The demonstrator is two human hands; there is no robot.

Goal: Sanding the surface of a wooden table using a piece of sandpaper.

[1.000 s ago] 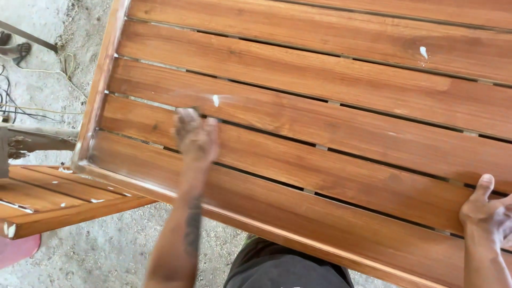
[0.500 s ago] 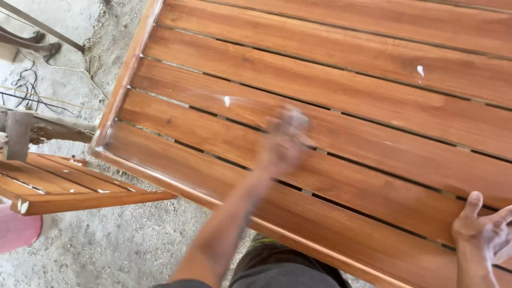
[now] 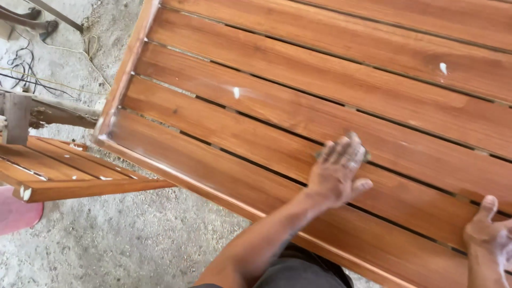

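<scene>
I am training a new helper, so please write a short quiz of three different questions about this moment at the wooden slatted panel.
1. True or false: the left hand lies flat on the slatted wooden panel, with a small greyish pad under its fingers.
2. Where is the right hand? A) on the concrete floor B) on the panel's near right part C) on the second wooden panel at the left
3. Fill in: the small filler spots on the slats are ____ in colour.

Key: 1 true; 2 B; 3 white.
</scene>
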